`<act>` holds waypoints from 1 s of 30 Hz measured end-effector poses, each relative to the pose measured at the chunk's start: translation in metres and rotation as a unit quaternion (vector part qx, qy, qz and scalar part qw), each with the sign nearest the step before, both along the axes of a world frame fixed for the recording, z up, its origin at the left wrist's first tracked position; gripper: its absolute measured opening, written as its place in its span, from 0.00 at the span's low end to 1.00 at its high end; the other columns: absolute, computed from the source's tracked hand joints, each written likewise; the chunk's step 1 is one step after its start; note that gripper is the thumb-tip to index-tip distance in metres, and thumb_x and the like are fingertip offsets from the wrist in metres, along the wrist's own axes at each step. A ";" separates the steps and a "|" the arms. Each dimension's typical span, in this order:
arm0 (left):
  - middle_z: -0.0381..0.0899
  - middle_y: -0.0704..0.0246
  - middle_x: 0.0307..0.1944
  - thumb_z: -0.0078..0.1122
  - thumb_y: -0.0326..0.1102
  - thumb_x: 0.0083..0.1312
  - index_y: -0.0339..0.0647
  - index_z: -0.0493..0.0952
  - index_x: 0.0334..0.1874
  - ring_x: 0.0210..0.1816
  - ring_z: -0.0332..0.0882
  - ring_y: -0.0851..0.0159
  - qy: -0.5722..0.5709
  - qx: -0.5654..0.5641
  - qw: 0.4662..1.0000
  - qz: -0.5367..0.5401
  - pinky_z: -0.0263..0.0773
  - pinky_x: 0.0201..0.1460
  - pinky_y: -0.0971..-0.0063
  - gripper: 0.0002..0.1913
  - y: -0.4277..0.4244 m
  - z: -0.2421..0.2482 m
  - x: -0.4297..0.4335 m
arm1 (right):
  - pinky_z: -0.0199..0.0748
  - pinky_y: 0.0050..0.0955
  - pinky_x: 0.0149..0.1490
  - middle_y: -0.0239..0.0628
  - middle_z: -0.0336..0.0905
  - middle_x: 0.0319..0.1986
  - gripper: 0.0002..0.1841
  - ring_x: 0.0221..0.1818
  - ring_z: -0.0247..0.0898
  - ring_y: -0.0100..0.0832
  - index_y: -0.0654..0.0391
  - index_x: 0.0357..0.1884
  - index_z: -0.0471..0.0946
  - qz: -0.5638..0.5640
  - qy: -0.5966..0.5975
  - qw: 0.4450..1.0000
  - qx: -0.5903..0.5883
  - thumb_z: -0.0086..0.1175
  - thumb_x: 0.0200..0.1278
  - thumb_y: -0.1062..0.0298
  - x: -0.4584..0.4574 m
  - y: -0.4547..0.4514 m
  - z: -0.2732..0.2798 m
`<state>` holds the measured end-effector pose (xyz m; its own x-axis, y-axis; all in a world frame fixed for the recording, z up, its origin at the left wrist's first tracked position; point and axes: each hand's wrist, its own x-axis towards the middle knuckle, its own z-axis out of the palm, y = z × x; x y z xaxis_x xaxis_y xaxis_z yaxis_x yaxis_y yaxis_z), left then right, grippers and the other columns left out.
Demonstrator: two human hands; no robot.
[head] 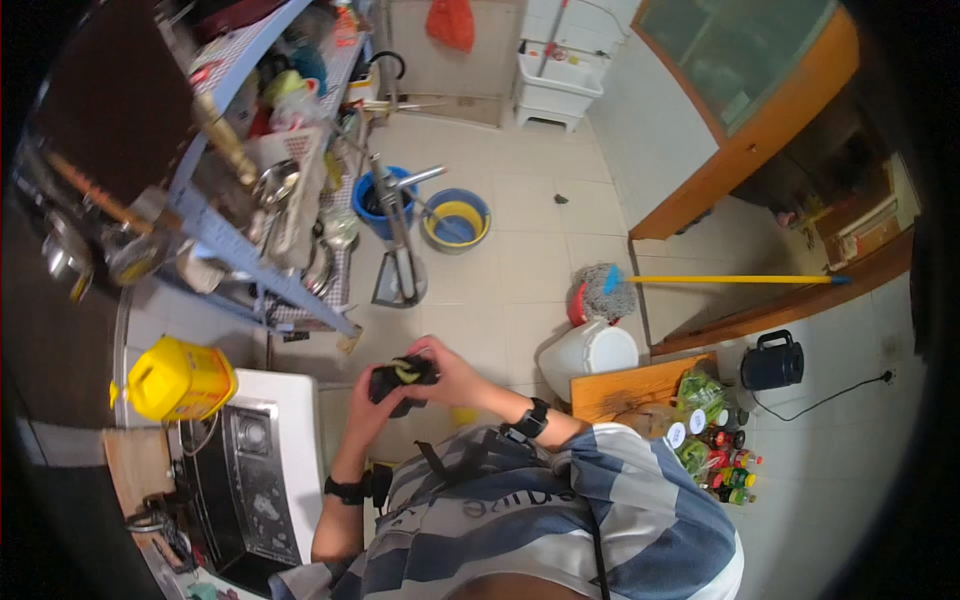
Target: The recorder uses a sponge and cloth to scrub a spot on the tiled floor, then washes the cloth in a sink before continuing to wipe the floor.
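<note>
A small dark bundle [390, 377], perhaps a plastic bag or cloth, is held up before my body with a yellow-green strip across its top. My left hand [367, 409] grips its near-left side, and my right hand [448, 375] has hold of the right side, thumb on top. What the bundle contains cannot be made out. Left of my hands is a white counter [298, 420] with a stainless steel sink [259, 480] set in it.
A yellow jug [180, 379] stands by the sink. Ahead are a dustpan [400, 279], a blue bucket [361, 187] and a basin [478, 238]. Cluttered shelves [225, 244] rise at left. To the right are a mop [720, 280], a white bucket [562, 360] and a wooden tabletop [600, 390] holding bottles.
</note>
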<state>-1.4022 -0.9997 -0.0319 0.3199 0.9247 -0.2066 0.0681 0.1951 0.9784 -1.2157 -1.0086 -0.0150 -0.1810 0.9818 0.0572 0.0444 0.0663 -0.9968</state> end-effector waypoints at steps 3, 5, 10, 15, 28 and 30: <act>0.79 0.68 0.44 0.61 0.35 0.64 0.36 0.71 0.54 0.46 0.75 0.71 -0.040 -0.053 0.996 -0.060 0.71 0.48 0.77 0.18 0.043 0.012 0.086 | 0.70 0.21 0.45 0.33 0.77 0.36 0.21 0.39 0.71 0.23 0.58 0.48 0.70 -0.152 -0.042 0.975 -0.157 0.64 0.58 0.62 0.072 0.008 0.019; 0.78 0.67 0.46 0.57 0.42 0.68 0.35 0.69 0.58 0.46 0.76 0.70 -0.064 -0.095 0.983 -0.141 0.72 0.48 0.76 0.22 0.055 0.008 0.142 | 0.70 0.23 0.46 0.35 0.78 0.36 0.20 0.39 0.72 0.23 0.61 0.48 0.71 -0.232 -0.015 0.961 -0.147 0.61 0.61 0.60 0.116 0.009 0.012; 0.70 0.65 0.56 0.64 0.37 0.63 0.36 0.58 0.66 0.53 0.71 0.68 -0.091 -0.036 0.947 -0.307 0.70 0.55 0.72 0.33 0.087 0.036 0.262 | 0.69 0.25 0.46 0.36 0.80 0.35 0.22 0.38 0.71 0.24 0.65 0.44 0.76 -0.394 0.008 0.911 -0.123 0.50 0.69 0.52 0.202 0.022 0.012; 0.73 0.65 0.52 0.63 0.33 0.63 0.34 0.63 0.61 0.51 0.72 0.70 -0.111 0.054 0.935 -0.332 0.71 0.53 0.75 0.27 0.133 0.026 0.357 | 0.68 0.24 0.45 0.32 0.77 0.36 0.18 0.38 0.69 0.24 0.64 0.44 0.75 -0.497 0.093 0.858 -0.087 0.49 0.69 0.57 0.267 0.050 0.012; 0.76 0.66 0.48 0.57 0.23 0.58 0.33 0.68 0.56 0.50 0.75 0.70 -0.243 -0.047 0.914 -0.323 0.71 0.53 0.74 0.22 0.328 0.028 0.546 | 0.58 0.15 0.29 0.21 0.71 0.24 0.06 0.25 0.61 0.12 0.60 0.35 0.77 -0.568 0.040 0.821 -0.028 0.58 0.64 0.69 0.426 0.210 0.048; 0.76 0.67 0.48 0.57 0.22 0.56 0.33 0.68 0.56 0.50 0.75 0.69 -0.224 -0.053 0.916 -0.330 0.71 0.54 0.73 0.23 0.347 0.034 0.566 | 0.60 0.15 0.32 0.23 0.74 0.26 0.07 0.28 0.62 0.13 0.64 0.34 0.80 -0.593 -0.038 0.800 -0.084 0.58 0.64 0.70 0.457 0.222 0.040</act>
<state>-0.8359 -0.6531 0.0018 0.8759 0.4824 0.0050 -0.1986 0.3511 0.9150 -0.7591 -0.7862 0.0254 0.8871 0.4576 -0.0607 0.0372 -0.2019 -0.9787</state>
